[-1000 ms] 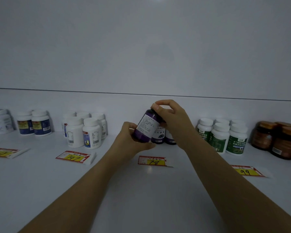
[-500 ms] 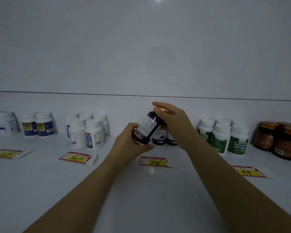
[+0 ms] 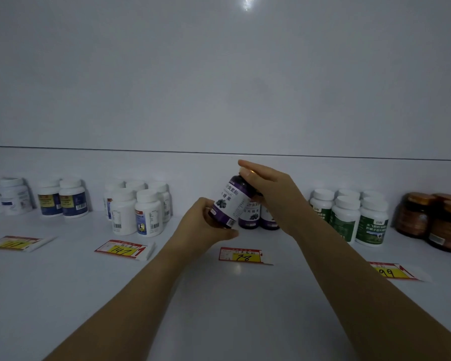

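Two bare forearms reach in from 6 o'clock over the white shelf (image 3: 245, 316).

Price tags lie flat along the front. The tag marked 78 (image 3: 241, 255) is dead centre, the tag marked 147 (image 3: 123, 250) is off at 9 o'clock from it, and the tag marked 99 (image 3: 393, 272) is at 3 o'clock.

Just above the 78 tag, clear of the shelf, is a purple bottle (image 3: 229, 201) with a white label. It is tilted, with its cap end toward 1 o'clock. The left hand (image 3: 206, 225) is curled round its base, thumb underneath. The right hand (image 3: 271, 194) is clamped over the cap end, fingertips on top. The cap itself is hidden.

Behind it, two more purple bottles (image 3: 250, 214) stand against the back wall.

At 3 o'clock from them stand green-labelled white bottles (image 3: 370, 222), then amber jars (image 3: 432, 220).

At 9 o'clock is a cluster of white bottles (image 3: 138, 209), then blue-labelled bottles (image 3: 63, 199).
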`<act>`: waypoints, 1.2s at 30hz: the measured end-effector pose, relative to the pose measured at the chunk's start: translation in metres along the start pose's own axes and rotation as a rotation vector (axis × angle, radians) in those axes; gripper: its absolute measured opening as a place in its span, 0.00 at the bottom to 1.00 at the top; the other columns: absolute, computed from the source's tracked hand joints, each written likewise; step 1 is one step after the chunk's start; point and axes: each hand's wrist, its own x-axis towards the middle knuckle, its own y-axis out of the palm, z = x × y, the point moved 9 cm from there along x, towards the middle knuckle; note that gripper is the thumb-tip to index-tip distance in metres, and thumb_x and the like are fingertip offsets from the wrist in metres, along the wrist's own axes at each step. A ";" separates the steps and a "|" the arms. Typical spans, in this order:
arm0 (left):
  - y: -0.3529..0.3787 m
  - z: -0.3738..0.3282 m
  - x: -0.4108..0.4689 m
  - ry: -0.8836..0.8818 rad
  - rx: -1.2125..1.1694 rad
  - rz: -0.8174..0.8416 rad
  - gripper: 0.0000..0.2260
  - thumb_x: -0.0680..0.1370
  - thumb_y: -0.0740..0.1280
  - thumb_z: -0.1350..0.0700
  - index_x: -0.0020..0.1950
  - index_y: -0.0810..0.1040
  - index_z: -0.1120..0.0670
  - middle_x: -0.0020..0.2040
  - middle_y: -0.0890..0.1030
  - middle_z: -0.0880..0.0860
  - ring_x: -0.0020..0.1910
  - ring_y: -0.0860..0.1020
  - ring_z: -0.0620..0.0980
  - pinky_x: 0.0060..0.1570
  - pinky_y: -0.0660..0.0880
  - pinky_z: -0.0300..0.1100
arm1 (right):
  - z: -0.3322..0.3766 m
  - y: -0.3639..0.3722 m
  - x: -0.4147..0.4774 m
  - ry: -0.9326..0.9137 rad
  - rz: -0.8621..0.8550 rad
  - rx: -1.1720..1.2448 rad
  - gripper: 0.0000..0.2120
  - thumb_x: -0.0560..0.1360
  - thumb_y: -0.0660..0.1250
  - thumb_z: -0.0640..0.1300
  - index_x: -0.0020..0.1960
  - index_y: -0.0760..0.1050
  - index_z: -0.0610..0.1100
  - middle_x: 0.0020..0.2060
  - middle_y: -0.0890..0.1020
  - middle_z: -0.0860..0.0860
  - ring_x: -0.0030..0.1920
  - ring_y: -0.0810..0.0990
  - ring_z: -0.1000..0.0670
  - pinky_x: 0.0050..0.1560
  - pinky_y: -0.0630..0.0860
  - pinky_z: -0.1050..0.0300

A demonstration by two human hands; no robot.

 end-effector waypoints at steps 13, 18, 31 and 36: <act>-0.008 0.001 0.005 0.054 0.047 -0.020 0.21 0.67 0.77 0.60 0.55 0.72 0.48 0.43 0.77 0.39 0.39 0.77 0.35 0.31 0.70 0.21 | 0.023 0.001 0.002 -0.157 -0.033 -0.545 0.12 0.75 0.67 0.50 0.58 0.78 0.48 0.53 0.80 0.53 0.52 0.78 0.54 0.48 0.74 0.68; -0.007 0.013 0.012 0.031 0.186 -0.016 0.23 0.68 0.76 0.55 0.60 0.72 0.50 0.51 0.78 0.45 0.46 0.76 0.41 0.35 0.69 0.25 | 0.019 0.010 0.015 -0.103 -0.024 -0.778 0.12 0.75 0.68 0.50 0.57 0.78 0.49 0.54 0.81 0.52 0.52 0.79 0.53 0.55 0.77 0.56; 0.005 0.041 0.014 -0.073 0.796 0.136 0.25 0.82 0.53 0.46 0.75 0.57 0.57 0.76 0.59 0.54 0.75 0.55 0.52 0.72 0.53 0.43 | 0.019 0.048 0.065 -0.221 0.082 -1.033 0.12 0.78 0.62 0.40 0.59 0.78 0.40 0.55 0.82 0.45 0.55 0.78 0.47 0.58 0.73 0.57; 0.016 0.072 0.010 -0.152 0.961 0.306 0.28 0.82 0.45 0.42 0.78 0.46 0.56 0.78 0.46 0.56 0.77 0.44 0.54 0.75 0.44 0.48 | -0.018 0.054 0.056 -0.385 0.051 -1.187 0.07 0.77 0.63 0.39 0.53 0.78 0.41 0.48 0.81 0.45 0.51 0.77 0.43 0.55 0.75 0.48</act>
